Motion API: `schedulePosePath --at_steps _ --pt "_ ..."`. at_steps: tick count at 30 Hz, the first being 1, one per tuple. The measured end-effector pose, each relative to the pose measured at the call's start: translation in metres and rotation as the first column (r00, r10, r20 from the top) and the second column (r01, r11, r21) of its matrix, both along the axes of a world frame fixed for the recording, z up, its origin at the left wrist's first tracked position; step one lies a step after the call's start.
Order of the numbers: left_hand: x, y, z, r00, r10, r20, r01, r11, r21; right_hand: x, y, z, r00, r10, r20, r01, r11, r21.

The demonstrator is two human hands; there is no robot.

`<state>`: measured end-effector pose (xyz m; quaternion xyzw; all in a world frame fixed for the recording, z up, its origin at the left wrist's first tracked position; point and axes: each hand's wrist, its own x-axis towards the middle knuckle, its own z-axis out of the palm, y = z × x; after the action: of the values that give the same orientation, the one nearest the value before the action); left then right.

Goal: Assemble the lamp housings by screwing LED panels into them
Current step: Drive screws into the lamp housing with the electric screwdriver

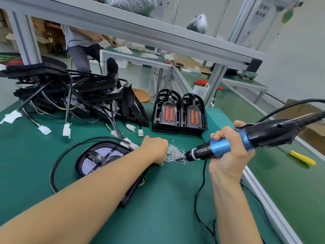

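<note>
Gripping the electric screwdriver [246, 138] in my right hand [228, 155], I have its tip in the pile of screws [175, 154] on the green mat [158, 199]. My left hand [155, 148] reaches into the same pile, fingers curled down; whether it pinches a screw I cannot tell. Under my left forearm lies a lamp housing [98, 158] with its LED panel [105, 150] inside. Behind stand stacked housings [178, 112] and a heap of wired ones [70, 95]

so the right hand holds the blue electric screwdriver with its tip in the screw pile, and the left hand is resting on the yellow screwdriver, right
Not quite. The right hand does hold the blue electric screwdriver with its tip in the screw pile, but the left hand is at that same screw pile. The yellow screwdriver lies untouched far off to the right. The head view shows this.
</note>
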<state>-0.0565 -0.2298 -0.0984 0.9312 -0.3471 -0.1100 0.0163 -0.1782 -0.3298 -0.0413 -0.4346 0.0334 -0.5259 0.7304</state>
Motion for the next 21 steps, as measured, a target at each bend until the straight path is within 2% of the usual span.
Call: schedulePosePath --at_steps 6,10,11,13,15,17,19,21 --pt "-0.006 -0.005 -0.004 0.992 -0.035 0.125 0.033 0.999 0.017 -0.005 -0.002 -0.002 1.000 0.002 -0.025 -0.002 1.000 -0.012" --pt "-0.012 -0.003 -0.003 0.987 -0.063 0.146 0.059 0.998 0.029 -0.007 -0.002 0.000 1.000 0.017 -0.021 -0.016 1.000 0.008" --pt "-0.015 -0.001 0.001 0.990 -0.062 0.126 0.065 0.998 -0.014 -0.009 -0.001 0.001 1.000 0.022 -0.014 -0.022 1.000 0.017" --pt "-0.017 0.005 0.012 0.999 -0.033 0.002 0.032 0.962 -0.270 -0.012 -0.001 0.004 1.000 0.029 0.002 -0.029 0.999 0.025" --pt "-0.021 0.021 0.028 0.976 -0.026 -0.215 -0.104 0.814 -0.571 -0.016 0.000 0.008 0.999 0.042 0.016 -0.043 0.998 0.038" --pt "-0.029 0.045 0.041 0.904 -0.115 -0.412 -0.265 0.604 -0.751 -0.019 0.003 0.014 0.995 0.082 0.050 -0.086 0.993 0.082" --pt "-0.039 0.073 0.044 0.826 -0.207 -0.525 -0.391 0.462 -0.796 -0.020 0.008 0.020 0.985 0.146 0.096 -0.157 0.979 0.132" --pt "-0.049 0.099 0.039 0.761 -0.251 -0.598 -0.497 0.367 -0.786 -0.020 0.016 0.025 0.969 0.208 0.133 -0.229 0.958 0.170"
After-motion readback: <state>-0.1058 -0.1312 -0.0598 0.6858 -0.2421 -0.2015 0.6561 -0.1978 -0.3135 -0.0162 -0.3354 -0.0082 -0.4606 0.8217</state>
